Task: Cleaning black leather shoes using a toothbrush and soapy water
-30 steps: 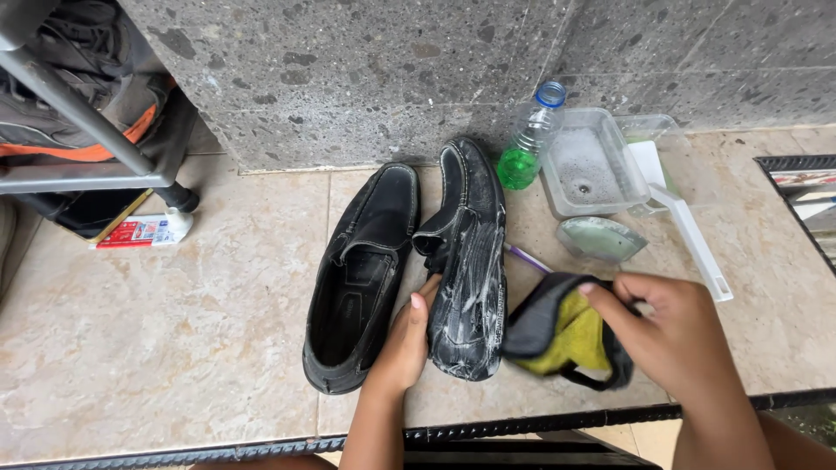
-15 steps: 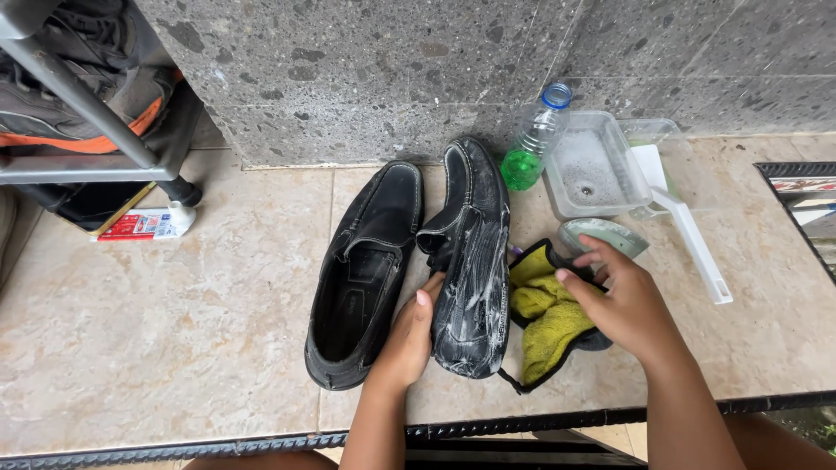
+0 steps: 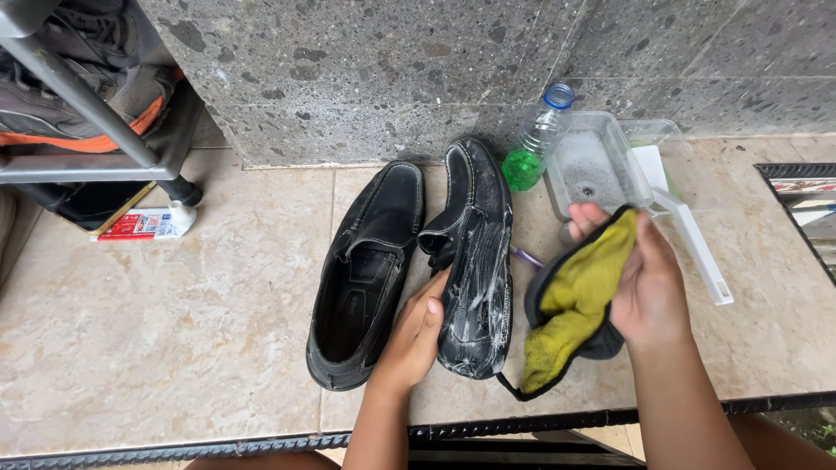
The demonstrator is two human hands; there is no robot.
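Your left hand (image 3: 416, 335) steadies the soapy black leather loafer (image 3: 475, 261), fingers curled against its side; your right hand's (image 3: 640, 283) fingers grip a yellow-and-black microfibre cloth (image 3: 575, 305).

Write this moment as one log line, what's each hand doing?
left hand: steadies soapy black shoe | right hand: holds yellow cloth | second shoe: beside

Home porch: tiled floor (image 3: 174, 348), stone wall (image 3: 366, 70) (shoes (image 3: 374, 261) there).

Soft, even daylight fills the scene, bright without harsh glare. Shadows are faint and short under the black leather slip-on shoes (image 3: 409, 261). The beige tiled floor (image 3: 174, 331) shows a mild sheen. Focus is sharp throughout; straight lines bend slightly toward the frame edges.
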